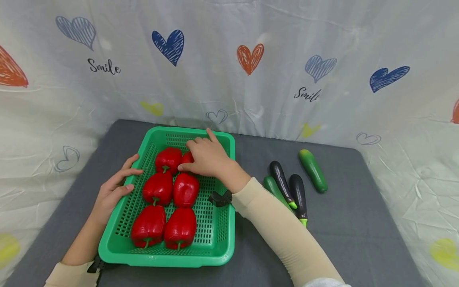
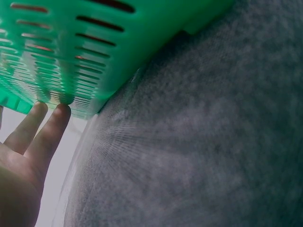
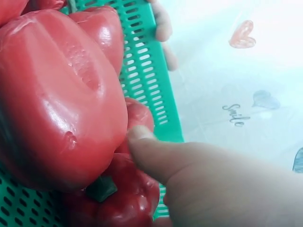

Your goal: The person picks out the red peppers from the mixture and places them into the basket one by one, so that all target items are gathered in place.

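Note:
A green plastic basket (image 1: 168, 259) holds several red bell peppers (image 1: 157, 188) lying in two columns. Over the far pepper of the right column, my right hand (image 1: 209, 157) curls its thumb and fingers round a red bell pepper (image 1: 187, 158), mostly covered by the hand; one finger points toward the back rim. The right wrist view has the thumb (image 3: 147, 146) against a pepper, while a large pepper (image 3: 61, 99) fills the foreground. At the basket's left rim rests my left hand (image 1: 112, 193), with two straight fingers (image 2: 49, 130) touching the outer wall in the left wrist view.
Right of the basket lie two eggplants (image 1: 281, 181) beside a partly hidden green vegetable (image 1: 274, 189). A cucumber (image 1: 313, 171) lies apart, farther right. A grey cloth (image 1: 344, 223) covers the table, and a white curtain (image 1: 215, 24) with printed hearts hangs behind.

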{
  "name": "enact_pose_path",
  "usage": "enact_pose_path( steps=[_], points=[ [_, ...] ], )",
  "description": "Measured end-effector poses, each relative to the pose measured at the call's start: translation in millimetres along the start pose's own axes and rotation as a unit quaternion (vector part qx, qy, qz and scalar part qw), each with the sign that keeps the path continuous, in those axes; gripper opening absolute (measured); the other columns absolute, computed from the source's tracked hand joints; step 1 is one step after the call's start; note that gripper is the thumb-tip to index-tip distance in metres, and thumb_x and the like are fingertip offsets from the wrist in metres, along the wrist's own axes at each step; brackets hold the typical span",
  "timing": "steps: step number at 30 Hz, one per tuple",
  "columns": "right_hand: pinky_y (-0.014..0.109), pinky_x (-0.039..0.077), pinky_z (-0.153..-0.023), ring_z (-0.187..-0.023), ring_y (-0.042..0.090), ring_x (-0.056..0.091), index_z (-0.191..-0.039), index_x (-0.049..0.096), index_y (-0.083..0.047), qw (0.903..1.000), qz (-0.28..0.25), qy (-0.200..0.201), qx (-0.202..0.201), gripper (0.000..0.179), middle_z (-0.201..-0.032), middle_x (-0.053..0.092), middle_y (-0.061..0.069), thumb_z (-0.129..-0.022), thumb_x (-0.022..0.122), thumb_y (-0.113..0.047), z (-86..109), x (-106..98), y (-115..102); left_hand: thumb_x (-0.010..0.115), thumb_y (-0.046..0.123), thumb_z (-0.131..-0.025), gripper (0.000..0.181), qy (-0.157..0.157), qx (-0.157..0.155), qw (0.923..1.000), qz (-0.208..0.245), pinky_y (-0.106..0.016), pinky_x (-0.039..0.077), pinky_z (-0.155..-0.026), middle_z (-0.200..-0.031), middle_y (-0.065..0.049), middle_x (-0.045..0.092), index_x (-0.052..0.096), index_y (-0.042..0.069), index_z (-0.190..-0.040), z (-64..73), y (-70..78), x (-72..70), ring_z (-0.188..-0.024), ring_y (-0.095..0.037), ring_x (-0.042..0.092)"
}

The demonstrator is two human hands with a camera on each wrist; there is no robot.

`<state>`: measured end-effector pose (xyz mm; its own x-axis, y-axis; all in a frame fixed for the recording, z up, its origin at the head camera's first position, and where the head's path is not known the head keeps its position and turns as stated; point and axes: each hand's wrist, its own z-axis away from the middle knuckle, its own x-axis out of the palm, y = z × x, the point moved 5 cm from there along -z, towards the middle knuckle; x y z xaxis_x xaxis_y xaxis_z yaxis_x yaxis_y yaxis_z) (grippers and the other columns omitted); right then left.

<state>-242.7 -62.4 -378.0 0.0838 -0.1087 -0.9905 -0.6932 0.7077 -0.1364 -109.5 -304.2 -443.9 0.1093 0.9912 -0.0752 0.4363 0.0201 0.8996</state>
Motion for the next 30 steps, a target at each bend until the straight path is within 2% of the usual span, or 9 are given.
enact_pose_path(
  steps=[6, 13, 18, 21, 24, 30],
  points=[
    [0.058, 0.012, -0.132, -0.13, 0.022, 0.064, -0.147, 0.066, -0.012, 0.9996, -0.026, 0.01, 0.002, 0.066, -0.135, 0.07, 0.003, -0.103, 0.067, -0.062, 4.7, -7, 2, 0.042, -0.014, -0.103, 0.034, -0.003, 0.002, 1.0, 0.007, -0.025, 0.027, -0.121, -0.178, -0.012, 0.031, 0.054, -0.024, -0.134, -1.5, -0.3, 2.3, -0.165, -0.017, 0.022],
    [0.058, 0.02, -0.13, -0.139, 0.026, 0.057, -0.156, 0.059, -0.012, 0.9986, -0.046, -0.015, 0.022, 0.071, -0.149, 0.063, 0.005, -0.104, 0.065, -0.062, 14.7, -19, 2, 0.04, -0.017, -0.103, 0.036, -0.009, 0.03, 0.9993, 0.018, -0.025, 0.028, -0.12, -0.177, -0.014, 0.033, 0.056, -0.023, -0.134, -1.9, -2.4, 1.9, -0.165, -0.017, 0.024],
    [0.048, 0.039, -0.119, -0.131, 0.024, 0.061, -0.155, 0.059, -0.01, 0.9979, -0.064, -0.012, 0.01, 0.071, -0.148, 0.063, 0.006, -0.106, 0.062, -0.061, 24.6, -28, 4, 0.04, -0.017, -0.102, 0.036, -0.01, 0.032, 0.9993, 0.017, -0.025, 0.027, -0.12, -0.177, -0.014, 0.033, 0.057, -0.022, -0.135, 0.9, 0.8, -1.0, -0.165, -0.018, 0.023],
    [0.042, 0.047, -0.111, -0.127, 0.022, 0.062, -0.156, 0.059, -0.009, 0.9972, -0.074, -0.004, 0.002, 0.071, -0.147, 0.063, 0.006, -0.107, 0.061, -0.061, 32.3, -34, 6, 0.04, -0.018, -0.102, 0.037, -0.01, 0.041, 0.999, 0.016, -0.025, 0.027, -0.12, -0.177, -0.015, 0.033, 0.057, -0.022, -0.135, 3.2, 4.1, -4.5, -0.165, -0.019, 0.023],
    [0.04, 0.048, -0.11, -0.131, 0.022, 0.061, -0.158, 0.057, -0.011, 0.9968, -0.08, 0.002, 0.004, 0.071, -0.149, 0.062, 0.005, -0.107, 0.061, -0.061, 41.0, -39, 10, 0.039, -0.02, -0.101, 0.039, -0.008, 0.05, 0.9986, 0.016, -0.025, 0.028, -0.119, -0.176, -0.016, 0.033, 0.057, -0.022, -0.135, 5.5, 6.2, -7.4, -0.165, -0.019, 0.024],
    [0.046, 0.046, -0.113, -0.137, 0.026, 0.057, -0.158, 0.057, -0.012, 0.997, -0.072, 0.028, 0.01, 0.069, -0.153, 0.058, 0.007, -0.108, 0.062, -0.059, 62.3, -50, 24, 0.038, -0.025, -0.097, 0.043, -0.007, 0.078, 0.9967, 0.024, -0.024, 0.029, -0.118, -0.175, -0.016, 0.036, 0.059, -0.022, -0.134, 7.6, 8.5, -11.4, -0.164, -0.02, 0.027]
  ],
)
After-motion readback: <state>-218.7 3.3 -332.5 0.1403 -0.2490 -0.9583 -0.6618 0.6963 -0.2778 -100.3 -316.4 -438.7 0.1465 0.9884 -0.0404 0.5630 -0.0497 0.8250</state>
